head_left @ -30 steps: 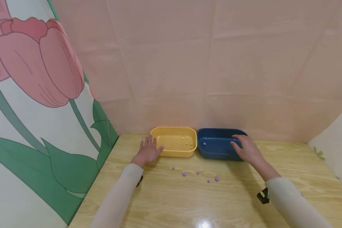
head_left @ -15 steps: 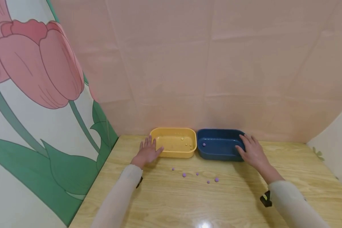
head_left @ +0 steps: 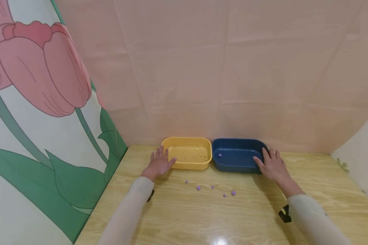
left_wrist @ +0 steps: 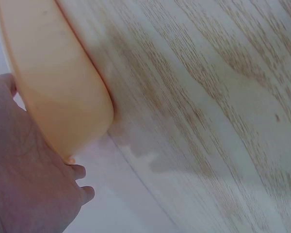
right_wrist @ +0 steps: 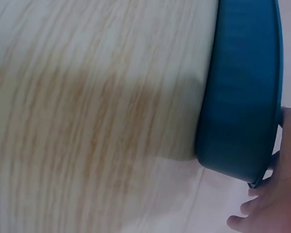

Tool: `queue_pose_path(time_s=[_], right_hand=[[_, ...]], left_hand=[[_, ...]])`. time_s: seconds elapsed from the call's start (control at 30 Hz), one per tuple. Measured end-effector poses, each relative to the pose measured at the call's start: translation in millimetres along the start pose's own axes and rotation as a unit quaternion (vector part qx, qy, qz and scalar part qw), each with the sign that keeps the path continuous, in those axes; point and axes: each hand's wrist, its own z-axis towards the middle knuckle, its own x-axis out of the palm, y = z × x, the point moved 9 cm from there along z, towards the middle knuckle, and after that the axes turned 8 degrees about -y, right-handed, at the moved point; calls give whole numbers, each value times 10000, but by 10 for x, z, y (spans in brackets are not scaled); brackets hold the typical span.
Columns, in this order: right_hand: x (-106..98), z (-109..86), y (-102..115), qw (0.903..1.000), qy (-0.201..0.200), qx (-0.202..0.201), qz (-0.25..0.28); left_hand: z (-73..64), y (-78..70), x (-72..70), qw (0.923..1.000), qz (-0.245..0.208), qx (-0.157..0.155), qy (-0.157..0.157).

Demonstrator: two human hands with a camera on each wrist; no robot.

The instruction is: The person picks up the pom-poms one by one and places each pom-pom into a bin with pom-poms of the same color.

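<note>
My left hand [head_left: 158,165] rests at the left end of a yellow rectangular tray [head_left: 188,166], fingers spread over its rim; the left wrist view shows the hand [left_wrist: 31,170] beside the tray's outer wall [left_wrist: 63,92]. At the right end of a dark blue tray [head_left: 237,168], my right hand [head_left: 273,167] lies over the corner with the thumb toward the inside. Its fingers [right_wrist: 254,206] show past the blue wall [right_wrist: 240,102] in the right wrist view. One purple bead [head_left: 219,155] lies in the blue tray, several small pale yellow beads [head_left: 196,149] in the yellow one.
Several purple beads of different sizes, such as a larger bead [head_left: 233,193] and another bead [head_left: 198,188], lie on the wooden table [head_left: 184,217] in front of the trays. Behind the trays hangs a pink cloth [head_left: 184,85]. A tulip-painted wall [head_left: 43,68] borders the table's left side.
My right hand has moved rightward from over the blue tray's inside onto its right end, its fingers spreading. The left hand, trays and beads have stayed in place.
</note>
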Motion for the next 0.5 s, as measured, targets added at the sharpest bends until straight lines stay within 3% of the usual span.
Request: queue_pose_path(time_s=[0.17,0.5], right_hand=[[52,1,-69,9999,48,76,-55],[125,27,-30,9992,90,-217,-316]], left_hand=[[0,-17,-17,10000,-29,-3,6],[10,3,-5,10000,-82,-38,0]])
